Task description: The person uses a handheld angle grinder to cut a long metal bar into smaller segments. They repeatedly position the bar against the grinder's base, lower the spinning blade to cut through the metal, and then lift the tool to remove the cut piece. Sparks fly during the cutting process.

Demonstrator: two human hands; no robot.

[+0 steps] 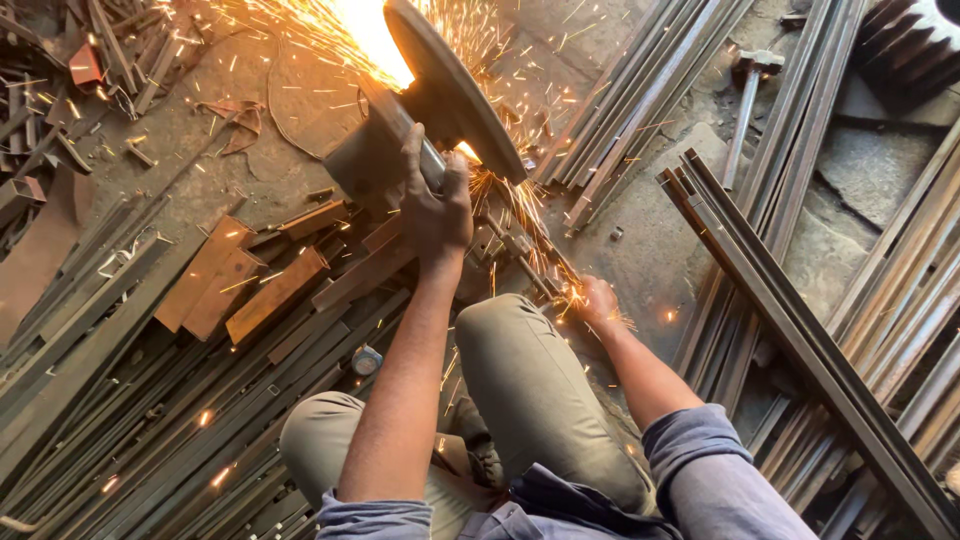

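At the far left, a heap of rusty offcuts [60, 80] lay on the dusty floor [250, 150], and below it a broad spread of long steel strips [120, 400] ran diagonally toward the near left corner. A few short flat plates [250, 285] rested on top of those strips, just left of the person's knee. A small round object [366, 361] sat among the strips near the left thigh.

The left hand [436, 205] was stretched forward, arm nearly straight, fingers wrapped tight around the handle of the cut-off saw [420, 110]. The saw's dark guard [455, 95] tilted over the work, and a bright fan of sparks [340, 30] sprayed far and left, with smaller ones falling near the knees.

The right hand [598, 300] sat lower and nearer, elbow bent, sleeve rolled up; it pressed down on a thin metal bar [535, 280] that ran under the blade. Sparks hid its fingers, so its grip could not be told exactly. The hands were apart.

Further right, bundles of angle iron [800, 330] crossed the floor, and a hammer [748, 100] lay between two bundles at the far right.
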